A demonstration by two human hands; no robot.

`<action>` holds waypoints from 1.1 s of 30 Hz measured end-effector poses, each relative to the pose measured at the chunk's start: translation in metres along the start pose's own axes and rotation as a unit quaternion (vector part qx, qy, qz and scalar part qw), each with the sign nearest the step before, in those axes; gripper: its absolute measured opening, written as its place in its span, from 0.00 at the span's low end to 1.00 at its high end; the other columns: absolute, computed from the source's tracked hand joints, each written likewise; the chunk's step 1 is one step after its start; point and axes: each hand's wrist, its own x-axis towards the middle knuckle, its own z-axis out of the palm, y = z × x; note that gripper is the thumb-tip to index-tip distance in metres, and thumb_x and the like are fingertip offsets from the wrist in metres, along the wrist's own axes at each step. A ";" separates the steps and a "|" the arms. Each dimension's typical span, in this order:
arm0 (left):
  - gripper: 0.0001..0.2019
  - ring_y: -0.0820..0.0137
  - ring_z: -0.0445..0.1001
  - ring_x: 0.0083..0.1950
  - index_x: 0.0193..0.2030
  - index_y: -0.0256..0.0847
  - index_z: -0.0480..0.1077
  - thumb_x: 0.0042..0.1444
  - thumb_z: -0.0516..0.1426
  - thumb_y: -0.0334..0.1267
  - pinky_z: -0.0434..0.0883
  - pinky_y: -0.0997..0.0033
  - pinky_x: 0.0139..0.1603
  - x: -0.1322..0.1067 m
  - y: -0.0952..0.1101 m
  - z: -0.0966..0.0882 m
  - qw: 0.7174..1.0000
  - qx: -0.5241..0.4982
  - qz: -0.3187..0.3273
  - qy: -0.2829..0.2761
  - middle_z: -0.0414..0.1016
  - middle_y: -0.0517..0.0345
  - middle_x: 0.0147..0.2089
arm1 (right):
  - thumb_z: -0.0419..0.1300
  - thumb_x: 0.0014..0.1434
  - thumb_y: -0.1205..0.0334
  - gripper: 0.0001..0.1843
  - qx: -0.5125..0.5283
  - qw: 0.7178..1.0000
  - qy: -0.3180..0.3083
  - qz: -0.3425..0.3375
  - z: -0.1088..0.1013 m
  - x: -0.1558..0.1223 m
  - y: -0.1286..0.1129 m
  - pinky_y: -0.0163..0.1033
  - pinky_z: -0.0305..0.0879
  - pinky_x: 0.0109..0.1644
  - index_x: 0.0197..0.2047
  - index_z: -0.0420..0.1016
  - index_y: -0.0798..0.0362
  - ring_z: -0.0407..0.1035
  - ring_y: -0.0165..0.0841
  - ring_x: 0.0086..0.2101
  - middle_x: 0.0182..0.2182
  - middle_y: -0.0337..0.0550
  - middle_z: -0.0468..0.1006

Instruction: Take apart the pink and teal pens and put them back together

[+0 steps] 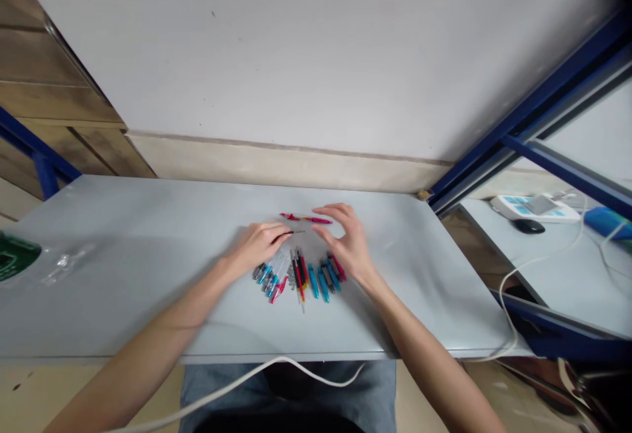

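Note:
My left hand [261, 243] is closed in a pinch on a thin dark pen refill [295, 231], whose fine tip points to the right. My right hand [351, 243] is open, thumb and fingers apart, with nothing between them. Just beyond both hands lies a pink pen [316, 220], close to the right fingertips. Nearer my body, clear and coloured pen barrels [270, 275] lie below my left hand. Several black and red refills [299, 272] lie in the middle. Blue, grey and pink pen parts [326, 276] lie beside my right wrist.
The grey table [148, 235] meets a white wall [296, 58] at the back. A green item in clear plastic [20, 255] is at the far left. Right of the blue frame [494, 117] are a black mouse [528, 226] and a white device [536, 208]. A white cable [247, 375] crosses in front.

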 end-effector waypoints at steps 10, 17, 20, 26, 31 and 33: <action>0.13 0.65 0.83 0.46 0.49 0.47 0.79 0.70 0.53 0.41 0.77 0.67 0.46 0.002 -0.015 0.002 0.999 -0.008 -0.030 0.012 0.84 0.60 0.48 | 0.75 0.54 0.51 0.48 0.027 0.942 -0.322 0.086 -0.078 -0.053 0.037 0.64 0.56 0.70 0.73 0.59 0.35 0.56 0.50 0.69 0.71 0.50 0.60; 0.12 0.67 0.83 0.41 0.47 0.46 0.79 0.70 0.53 0.39 0.77 0.69 0.41 0.002 -0.007 0.001 1.000 -0.002 -0.005 0.016 0.85 0.60 0.44 | 0.69 0.60 0.48 0.19 0.091 0.964 -0.237 0.083 -0.073 -0.027 0.036 0.54 0.63 0.64 0.52 0.81 0.46 0.70 0.43 0.56 0.56 0.49 0.75; 0.13 0.67 0.83 0.40 0.47 0.45 0.79 0.70 0.53 0.39 0.76 0.69 0.40 0.002 -0.005 0.001 1.000 -0.002 -0.001 0.012 0.85 0.59 0.45 | 0.57 0.66 0.40 0.22 0.211 0.965 -0.088 0.125 -0.056 0.003 0.031 0.46 0.70 0.47 0.44 0.78 0.50 0.73 0.37 0.40 0.43 0.47 0.77; 0.13 0.68 0.82 0.40 0.47 0.46 0.79 0.71 0.53 0.40 0.76 0.70 0.41 -0.001 -0.008 -0.001 1.000 -0.022 -0.020 0.003 0.85 0.60 0.44 | 0.43 0.68 0.32 0.31 0.322 0.913 0.092 0.234 0.000 0.029 0.023 0.36 0.49 0.23 0.28 0.61 0.49 0.53 0.28 0.19 0.23 0.39 0.68; 0.14 0.68 0.82 0.41 0.49 0.47 0.79 0.72 0.51 0.41 0.76 0.70 0.41 -0.002 -0.012 -0.001 1.000 0.002 -0.020 -0.006 0.84 0.58 0.45 | 0.52 0.67 0.34 0.32 0.204 0.945 0.050 0.249 0.007 0.006 0.021 0.36 0.49 0.24 0.26 0.70 0.52 0.53 0.28 0.21 0.20 0.36 0.60; 0.13 0.67 0.83 0.42 0.49 0.47 0.79 0.72 0.51 0.41 0.76 0.70 0.41 -0.002 -0.012 -0.001 1.000 0.006 -0.020 -0.005 0.84 0.58 0.46 | 0.53 0.68 0.36 0.29 0.224 0.943 0.022 0.246 0.005 0.002 0.019 0.36 0.50 0.24 0.32 0.74 0.52 0.52 0.28 0.21 0.21 0.35 0.62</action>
